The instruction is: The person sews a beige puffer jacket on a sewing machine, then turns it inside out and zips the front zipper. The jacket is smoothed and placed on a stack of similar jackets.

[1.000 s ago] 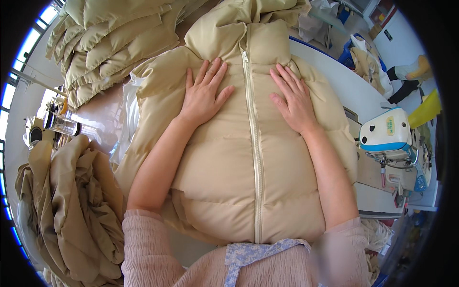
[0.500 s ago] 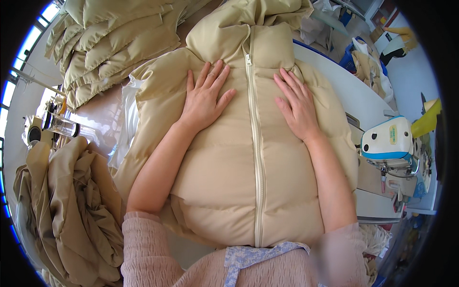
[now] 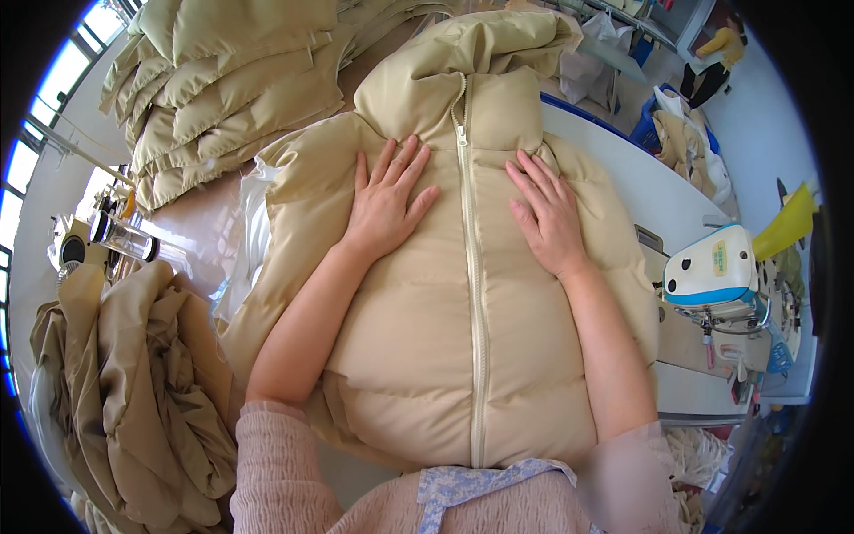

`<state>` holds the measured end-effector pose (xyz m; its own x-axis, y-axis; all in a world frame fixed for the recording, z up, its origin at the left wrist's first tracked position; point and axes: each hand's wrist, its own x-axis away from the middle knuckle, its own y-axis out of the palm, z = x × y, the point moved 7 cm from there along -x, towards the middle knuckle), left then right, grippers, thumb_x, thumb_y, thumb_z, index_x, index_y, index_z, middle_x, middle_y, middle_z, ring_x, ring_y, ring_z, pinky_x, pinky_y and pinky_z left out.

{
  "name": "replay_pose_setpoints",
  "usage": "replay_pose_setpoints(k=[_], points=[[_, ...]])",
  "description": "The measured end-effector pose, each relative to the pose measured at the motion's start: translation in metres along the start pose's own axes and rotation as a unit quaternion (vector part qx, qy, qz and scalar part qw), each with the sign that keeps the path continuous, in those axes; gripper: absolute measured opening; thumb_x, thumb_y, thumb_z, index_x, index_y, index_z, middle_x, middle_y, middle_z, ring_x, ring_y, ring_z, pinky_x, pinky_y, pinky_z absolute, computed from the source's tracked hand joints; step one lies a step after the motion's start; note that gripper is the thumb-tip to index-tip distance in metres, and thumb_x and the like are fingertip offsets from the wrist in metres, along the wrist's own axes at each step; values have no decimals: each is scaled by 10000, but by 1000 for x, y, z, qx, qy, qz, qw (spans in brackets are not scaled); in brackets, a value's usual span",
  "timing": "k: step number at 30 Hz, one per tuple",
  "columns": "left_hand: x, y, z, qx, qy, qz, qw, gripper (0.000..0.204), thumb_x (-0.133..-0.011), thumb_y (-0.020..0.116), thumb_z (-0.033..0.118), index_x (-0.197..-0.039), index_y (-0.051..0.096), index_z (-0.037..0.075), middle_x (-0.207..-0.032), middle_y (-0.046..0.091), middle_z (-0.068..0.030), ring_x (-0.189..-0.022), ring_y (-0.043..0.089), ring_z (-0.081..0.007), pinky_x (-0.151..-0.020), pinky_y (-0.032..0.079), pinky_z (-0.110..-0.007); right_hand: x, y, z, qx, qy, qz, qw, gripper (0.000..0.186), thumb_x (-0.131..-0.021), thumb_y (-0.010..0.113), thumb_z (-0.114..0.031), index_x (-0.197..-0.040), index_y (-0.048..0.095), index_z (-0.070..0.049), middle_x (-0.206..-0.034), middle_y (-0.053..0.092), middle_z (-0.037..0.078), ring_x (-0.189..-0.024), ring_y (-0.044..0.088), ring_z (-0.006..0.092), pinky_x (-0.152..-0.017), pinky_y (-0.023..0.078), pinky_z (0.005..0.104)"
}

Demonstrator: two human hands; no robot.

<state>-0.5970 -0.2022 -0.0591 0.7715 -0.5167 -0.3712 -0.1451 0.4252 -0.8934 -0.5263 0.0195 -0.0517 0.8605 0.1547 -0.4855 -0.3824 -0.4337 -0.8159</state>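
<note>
A puffy beige padded vest (image 3: 405, 311) lies front up before me, its collar pointing away. Its pale zipper (image 3: 475, 294) runs down the middle, closed, with the pull (image 3: 462, 135) near the base of the collar. Flat on the upper chest, left of the zipper, rests my left hand (image 3: 389, 200), fingers spread. My right hand (image 3: 547, 214) lies on the other side of the zipper, palm down, fingers stretched toward the collar. White lining (image 3: 247, 240) shows at the left armhole. The underside of the vest is hidden.
Beige quilted pieces (image 3: 231, 89) are piled at the far left. Brown fabric (image 3: 151, 383) hangs heaped at the near left, beside a clear glass cup (image 3: 124, 236). A white and blue sewing machine (image 3: 712, 271) stands on the right. Behind it is a blue basket (image 3: 649, 125); farther off, another person (image 3: 719, 58).
The whole scene has shifted slightly downward in view. Both hands remain flat on the vest in about the same places. The distant person at the upper right has changed posture.
</note>
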Motion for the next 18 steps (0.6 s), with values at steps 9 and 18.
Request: replay_pose_setpoints(k=[9,18], points=[[-1,-22,11,38,33,98,994,388,-978,607,297,-1332,611,137,-1369,563,-55,-1326,468,-287,-1185,221,-543,-1,-2,-2,11,-4,9,1000,483,-1023,484,-383,-1448,518,-158,-1554,423,53,-1433,363,274,-1159,244,552],[-58,-32,29,113,75,139,981,159,-910,669,145,-1052,718,92,-944,629,-59,-978,613,-268,-868,495,-396,0,-3,-2,1,5,7,1000,477,-1027,470,-387,-1442,528,-157,-1551,427,55,-1433,361,273,-1163,242,538]])
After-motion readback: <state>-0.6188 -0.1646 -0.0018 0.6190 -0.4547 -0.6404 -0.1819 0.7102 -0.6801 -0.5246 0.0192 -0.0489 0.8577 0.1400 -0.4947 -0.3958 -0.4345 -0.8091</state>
